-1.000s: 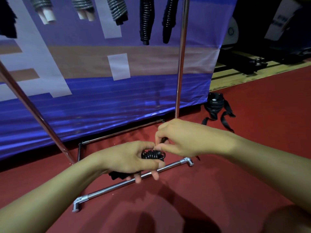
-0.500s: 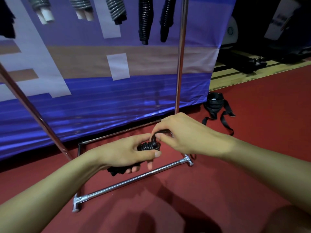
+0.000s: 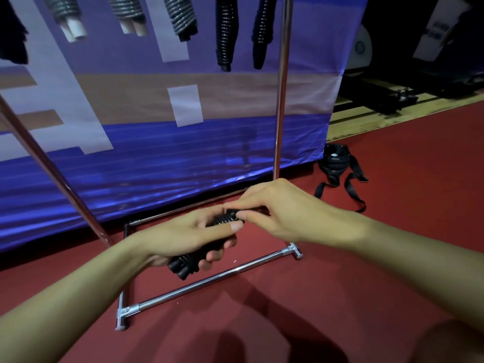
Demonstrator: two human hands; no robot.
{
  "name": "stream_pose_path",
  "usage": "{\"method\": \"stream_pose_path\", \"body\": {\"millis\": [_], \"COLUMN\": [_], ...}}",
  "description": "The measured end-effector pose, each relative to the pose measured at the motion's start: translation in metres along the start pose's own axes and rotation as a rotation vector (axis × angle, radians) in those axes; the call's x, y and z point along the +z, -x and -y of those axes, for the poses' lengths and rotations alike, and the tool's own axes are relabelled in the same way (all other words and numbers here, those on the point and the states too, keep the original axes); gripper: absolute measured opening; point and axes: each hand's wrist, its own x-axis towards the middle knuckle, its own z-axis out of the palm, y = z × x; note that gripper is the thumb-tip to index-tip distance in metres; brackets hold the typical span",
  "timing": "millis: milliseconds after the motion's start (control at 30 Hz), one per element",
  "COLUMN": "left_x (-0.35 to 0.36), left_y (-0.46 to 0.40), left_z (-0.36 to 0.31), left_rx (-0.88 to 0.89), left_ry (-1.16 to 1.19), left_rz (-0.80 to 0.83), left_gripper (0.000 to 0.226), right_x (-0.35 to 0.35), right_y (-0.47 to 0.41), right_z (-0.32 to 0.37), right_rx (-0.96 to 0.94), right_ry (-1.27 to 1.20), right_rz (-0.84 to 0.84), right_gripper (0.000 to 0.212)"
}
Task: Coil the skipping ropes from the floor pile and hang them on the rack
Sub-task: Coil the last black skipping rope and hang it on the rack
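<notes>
A black skipping rope (image 3: 192,259), wound tightly round its handles, lies in my left hand (image 3: 183,238), whose fingers curl round the bundle from below. My right hand (image 3: 275,213) pinches the top end of the coil between thumb and fingertips. Both hands are held above the chrome rack's base bar (image 3: 209,279). The rack's upright pole (image 3: 281,100) stands just behind my hands. Several coiled ropes hang from the rack at the top, two black ones (image 3: 225,32) and grey ones (image 3: 180,17) to their left.
A blue and white banner (image 3: 157,153) hangs behind the rack. A slanted rack pole (image 3: 52,174) crosses on the left. A black strapped bag (image 3: 337,166) lies on the red floor (image 3: 392,258) to the right. Dark equipment stands at the far right.
Both hands have risen a little with the rope bundle. My right hand has shifted its pinch along the top of the coil, and my left thumb now lies across the bundle.
</notes>
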Motion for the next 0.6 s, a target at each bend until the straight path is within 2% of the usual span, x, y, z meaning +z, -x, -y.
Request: {"method": "stream_pose_path", "body": {"millis": [33,100,200,300,400,500,567,600], "left_x": [-0.001,-0.002,-0.001,0.001,0.0,-0.001,0.0,0.0], "left_y": [-0.001,-0.002,-0.005,-0.008,-0.012,-0.014,-0.015,-0.015], "left_z": [-0.001,-0.003,-0.004,-0.005,-0.008,-0.009,-0.008,-0.007], "left_rx": [-0.006,-0.029,-0.013,0.054,0.078,0.137,0.156,0.158], "left_ry": [0.07,0.156,0.077,-0.026,-0.056,-0.099,-0.112,-0.113], "left_rz": [0.029,0.032,-0.097,-0.194,-0.296,-0.332,-0.348,-0.347], "left_gripper": [0.025,0.039,0.058,0.046,0.037,0.032,0.031,0.031], "right_x": [-0.002,-0.006,-0.005,-0.002,0.0,0.009,0.012,0.012], "right_y": [0.0,0.003,0.006,0.008,0.01,0.011,0.011,0.011], "right_z": [-0.002,-0.005,0.0,-0.002,-0.009,-0.009,-0.008,-0.009], "right_rx": [0.006,0.021,0.039,0.048,0.283,0.449,0.473,0.446], "right_ry": [0.006,0.008,-0.031,-0.042,-0.39,-0.653,-0.663,-0.586], "right_rz": [0.003,0.031,0.069,-0.033,-0.146,-0.088,0.037,0.104], "right_gripper": [0.034,0.035,0.037,0.029,0.02,0.005,0.014,0.02]}}
